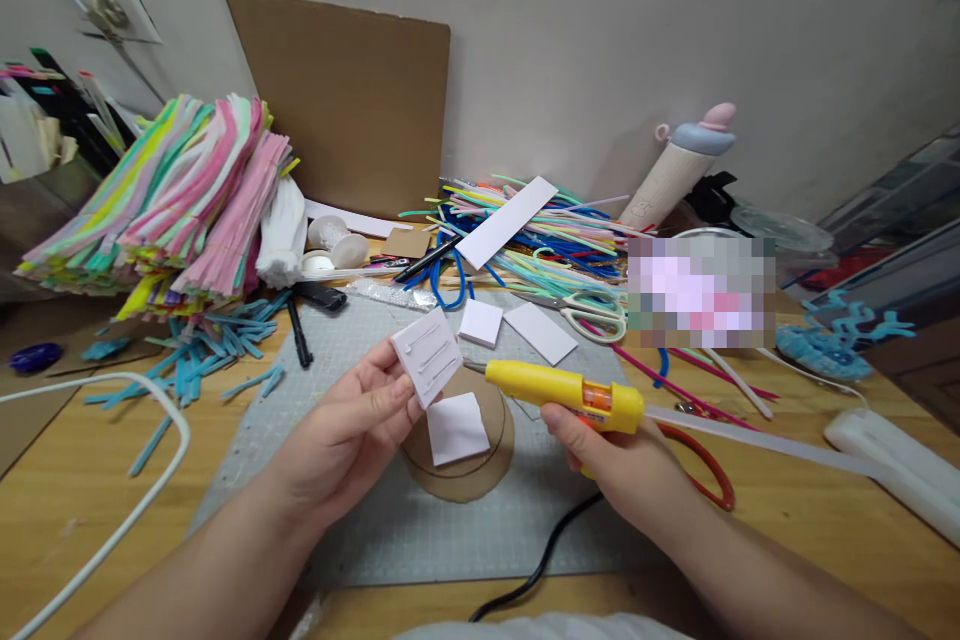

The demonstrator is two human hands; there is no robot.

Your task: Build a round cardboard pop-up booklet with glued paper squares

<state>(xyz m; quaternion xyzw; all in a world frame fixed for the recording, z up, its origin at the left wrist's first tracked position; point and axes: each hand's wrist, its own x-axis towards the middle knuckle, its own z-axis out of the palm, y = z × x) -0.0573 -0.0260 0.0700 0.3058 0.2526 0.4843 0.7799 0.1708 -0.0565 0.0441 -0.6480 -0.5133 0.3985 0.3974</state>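
My left hand pinches a small white foam square with thin lines of glue on its face, held tilted above the mat. My right hand grips a yellow hot glue gun, its metal nozzle pointing left and almost touching the square's right edge. Below them a brown cardboard disc lies on the grey cutting mat, with another white square resting on it. Two more white pieces lie further back on the mat.
Stacks of coloured pipe cleaners fill the left; loose ones pile up at the back with a white strip. Scissors, black markers, a cardboard sheet, a bottle and a white cable surround the mat.
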